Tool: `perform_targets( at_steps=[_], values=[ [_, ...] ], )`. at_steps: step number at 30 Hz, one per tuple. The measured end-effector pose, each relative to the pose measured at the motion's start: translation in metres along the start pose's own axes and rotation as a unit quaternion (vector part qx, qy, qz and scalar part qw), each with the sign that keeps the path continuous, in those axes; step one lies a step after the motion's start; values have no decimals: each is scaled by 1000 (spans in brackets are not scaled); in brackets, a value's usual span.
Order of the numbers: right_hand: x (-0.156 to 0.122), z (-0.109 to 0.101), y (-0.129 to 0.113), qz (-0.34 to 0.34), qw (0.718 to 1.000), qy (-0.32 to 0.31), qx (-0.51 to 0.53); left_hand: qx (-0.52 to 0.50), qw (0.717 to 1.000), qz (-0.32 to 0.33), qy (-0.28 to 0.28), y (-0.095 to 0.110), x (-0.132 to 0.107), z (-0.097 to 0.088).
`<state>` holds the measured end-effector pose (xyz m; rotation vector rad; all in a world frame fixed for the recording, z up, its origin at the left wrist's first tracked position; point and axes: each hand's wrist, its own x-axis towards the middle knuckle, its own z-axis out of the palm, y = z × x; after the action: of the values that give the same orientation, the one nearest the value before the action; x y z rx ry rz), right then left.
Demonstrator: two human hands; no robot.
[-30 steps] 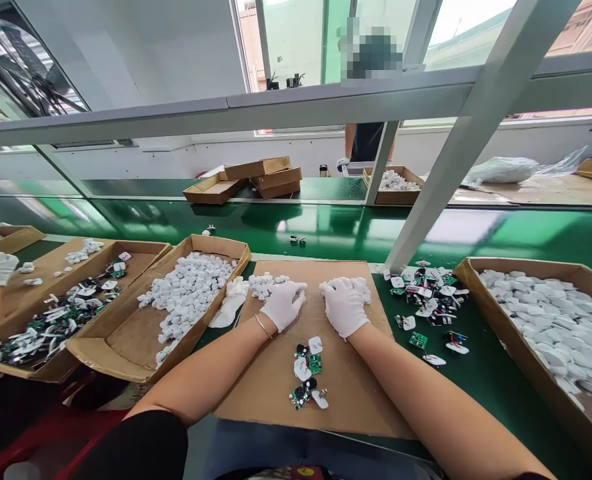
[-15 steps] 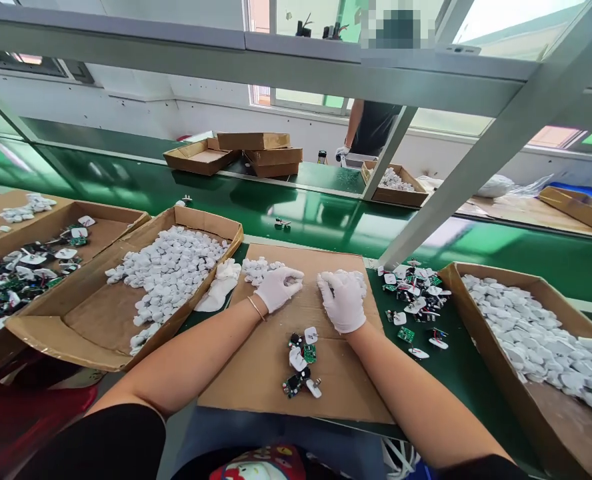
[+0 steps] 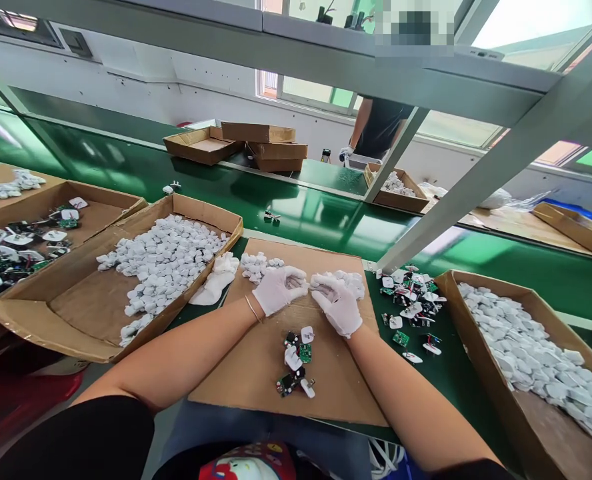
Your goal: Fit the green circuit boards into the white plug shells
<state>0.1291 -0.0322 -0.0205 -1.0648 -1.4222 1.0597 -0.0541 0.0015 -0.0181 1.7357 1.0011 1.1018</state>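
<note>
My left hand (image 3: 280, 291), in a white glove, is closed with its fingers and thumb curled together; white on white hides what sits in it. Facing it, just to the right, my right hand (image 3: 338, 303) is also gloved and closed, and its contents do not show. Both are over a flat cardboard sheet (image 3: 256, 373). Beyond my left hand lies a small heap of white plastic pieces (image 3: 256, 264). Another white heap (image 3: 355, 281) is partly behind my right hand. Nearer to me rest several green circuit boards with white parts (image 3: 294, 360).
Left stands a carton of white pieces (image 3: 19, 323), beside a carton of circuit boards (image 3: 103, 212). A crumpled white glove (image 3: 217, 280) lies between carton and sheet. Rightward are piled circuit boards (image 3: 411, 293) and another carton (image 3: 476, 347). A slanted metal post (image 3: 441, 207) rises behind. Across the bench stands a person (image 3: 376, 127).
My hands have come closer together, the right one moving left, away from the white heap. The whole view has shifted slightly with my head.
</note>
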Motion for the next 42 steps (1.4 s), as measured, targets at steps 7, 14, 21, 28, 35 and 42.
perform_targets(
  at_steps=[7,14,21,28,35,42],
  values=[
    [-4,-5,-4,34,997,-63,-39,124,991,6,-57,17,-4,-7],
    [-5,2,7,41,999,-25,-14,241,966,30,-90,25,-5,-9],
    [-7,0,2,-63,994,51,-80,68,932,82,-347,31,-14,-9],
    [-7,9,-4,12,993,99,59,3,958,-67,-278,18,-11,-4],
    [-3,1,-8,9,991,136,-14,-178,975,-134,-6,9,5,-4],
    [-5,0,3,-65,989,54,-118,-328,920,-210,45,16,5,2]
  ],
)
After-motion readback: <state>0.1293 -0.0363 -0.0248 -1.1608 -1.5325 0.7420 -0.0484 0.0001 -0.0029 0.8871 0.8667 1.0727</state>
